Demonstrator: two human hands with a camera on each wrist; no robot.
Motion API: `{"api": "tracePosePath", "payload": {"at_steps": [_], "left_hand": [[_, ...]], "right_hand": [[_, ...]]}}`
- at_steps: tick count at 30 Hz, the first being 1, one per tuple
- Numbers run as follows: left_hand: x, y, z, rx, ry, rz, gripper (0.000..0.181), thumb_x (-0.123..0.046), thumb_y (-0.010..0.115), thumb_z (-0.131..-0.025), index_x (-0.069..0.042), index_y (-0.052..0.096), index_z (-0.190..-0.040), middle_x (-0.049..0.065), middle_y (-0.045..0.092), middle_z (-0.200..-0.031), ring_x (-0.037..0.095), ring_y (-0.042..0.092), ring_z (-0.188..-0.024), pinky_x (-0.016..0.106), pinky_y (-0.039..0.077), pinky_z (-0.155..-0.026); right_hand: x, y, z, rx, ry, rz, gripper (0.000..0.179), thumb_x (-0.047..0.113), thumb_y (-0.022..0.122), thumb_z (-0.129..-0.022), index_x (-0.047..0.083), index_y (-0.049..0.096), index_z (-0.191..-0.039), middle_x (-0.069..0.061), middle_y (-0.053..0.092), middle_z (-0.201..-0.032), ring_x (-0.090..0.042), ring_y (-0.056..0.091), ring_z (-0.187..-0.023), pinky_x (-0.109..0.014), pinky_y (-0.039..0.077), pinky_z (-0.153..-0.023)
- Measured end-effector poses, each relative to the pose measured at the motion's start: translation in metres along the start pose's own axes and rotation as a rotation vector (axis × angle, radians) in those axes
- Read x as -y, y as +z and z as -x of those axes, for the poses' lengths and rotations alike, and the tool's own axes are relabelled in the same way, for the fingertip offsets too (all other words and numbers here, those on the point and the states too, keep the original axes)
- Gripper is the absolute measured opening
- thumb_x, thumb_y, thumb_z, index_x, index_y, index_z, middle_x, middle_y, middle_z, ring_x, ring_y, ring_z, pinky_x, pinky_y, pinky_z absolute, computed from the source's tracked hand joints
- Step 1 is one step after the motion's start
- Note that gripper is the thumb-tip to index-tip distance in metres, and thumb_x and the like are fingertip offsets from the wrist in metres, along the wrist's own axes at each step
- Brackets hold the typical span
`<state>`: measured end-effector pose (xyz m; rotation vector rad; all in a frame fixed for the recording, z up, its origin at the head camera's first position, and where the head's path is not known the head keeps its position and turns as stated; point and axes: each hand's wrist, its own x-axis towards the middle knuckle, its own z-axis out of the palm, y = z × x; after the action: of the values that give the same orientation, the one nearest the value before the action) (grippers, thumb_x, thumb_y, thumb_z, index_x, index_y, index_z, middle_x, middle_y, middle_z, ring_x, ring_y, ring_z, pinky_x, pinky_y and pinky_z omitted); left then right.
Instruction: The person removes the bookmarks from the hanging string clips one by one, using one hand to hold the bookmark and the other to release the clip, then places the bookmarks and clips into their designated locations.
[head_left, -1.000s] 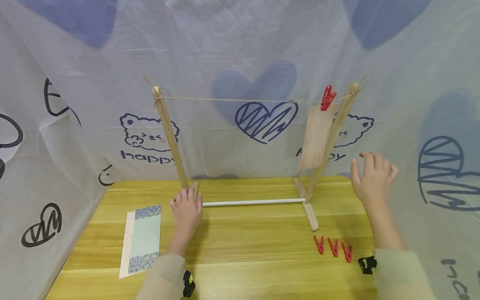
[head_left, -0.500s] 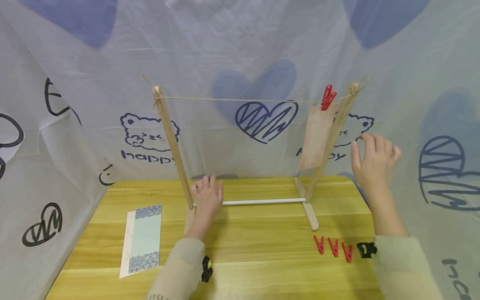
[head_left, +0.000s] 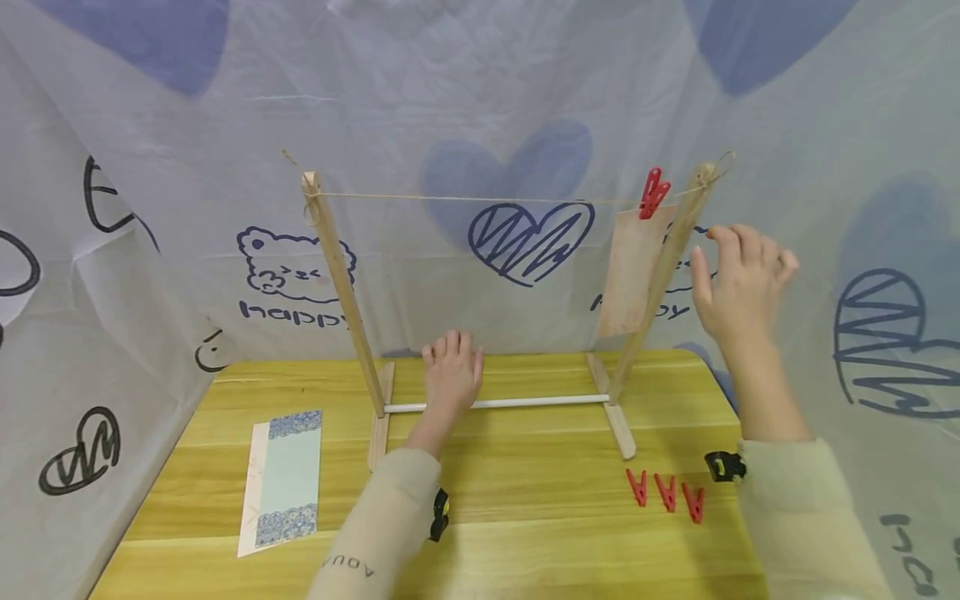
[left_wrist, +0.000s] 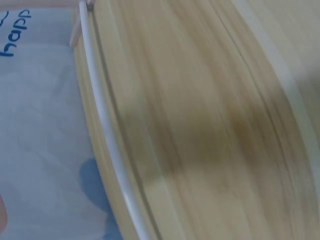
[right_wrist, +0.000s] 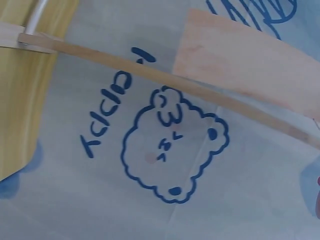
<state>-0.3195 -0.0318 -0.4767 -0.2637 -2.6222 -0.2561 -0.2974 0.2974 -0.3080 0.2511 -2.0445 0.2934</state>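
Observation:
My left hand is over the white rod of a wooden stand, fingers loosely bent and holding nothing. In the left wrist view, the rod runs past the hand, of which only a sliver shows. My right hand is raised just right of the stand's right post, thumb apart from the fingers, with nothing seen in its grasp. A string spans the post tops. From it, near the right post, hangs a pinkish paper card under a red clothespin.
Red clothespins lie in a row of three at the table's right front. On the left of the wooden table lies a pale card with blue patterned bands. A printed cloth encloses the back and sides.
My left hand has moved right, from the foot of the left post to over the rod. My right hand has risen beside the right post. The hanging card has stayed in place.

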Motion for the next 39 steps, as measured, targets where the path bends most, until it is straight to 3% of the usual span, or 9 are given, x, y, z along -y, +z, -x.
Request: {"api": "tracePosePath", "payload": {"at_steps": [4,15,29,39], "left_hand": [[-0.014,-0.002,-0.007,0.033,0.024,-0.017,0.034,-0.036,0.034,-0.097,-0.012,0.042,-0.12,0.006,0.04,-0.109,0.024,0.035,-0.096,0.042,0.023,-0.085],[-0.057,-0.005,-0.023,0.019,0.093,-0.034,0.034,-0.04,0.028,-0.098,-0.014,0.043,-0.114,0.002,0.041,-0.106,0.021,0.037,-0.096,0.038,0.025,-0.084],[-0.101,-0.014,-0.046,0.182,0.045,-0.01,0.045,-0.046,0.02,-0.098,-0.02,0.037,-0.131,0.003,0.04,-0.125,0.02,0.037,-0.116,0.042,0.025,-0.099],[-0.128,-0.023,-0.057,0.211,0.054,-0.011,0.051,-0.049,0.013,-0.097,-0.023,0.034,-0.136,0.002,0.038,-0.127,0.019,0.035,-0.118,0.042,0.024,-0.101]], "right_hand": [[0.005,-0.001,-0.01,0.001,-0.012,0.006,0.039,0.034,0.039,-0.095,0.0,0.05,-0.111,-0.019,0.047,-0.113,-0.038,0.037,-0.101,-0.053,0.017,-0.085],[0.013,0.0,-0.031,0.031,-0.031,0.021,0.041,0.037,0.036,-0.097,0.002,0.049,-0.113,-0.018,0.045,-0.114,-0.036,0.035,-0.102,-0.052,0.016,-0.086],[0.018,0.003,-0.047,0.049,-0.076,-0.002,0.039,0.036,0.038,-0.097,0.003,0.047,-0.115,-0.018,0.045,-0.116,-0.036,0.034,-0.102,-0.051,0.014,-0.086],[0.022,0.003,-0.058,0.054,-0.086,-0.014,0.044,0.041,0.034,-0.097,0.004,0.048,-0.116,-0.016,0.045,-0.121,-0.036,0.035,-0.106,-0.05,0.014,-0.088]]}}
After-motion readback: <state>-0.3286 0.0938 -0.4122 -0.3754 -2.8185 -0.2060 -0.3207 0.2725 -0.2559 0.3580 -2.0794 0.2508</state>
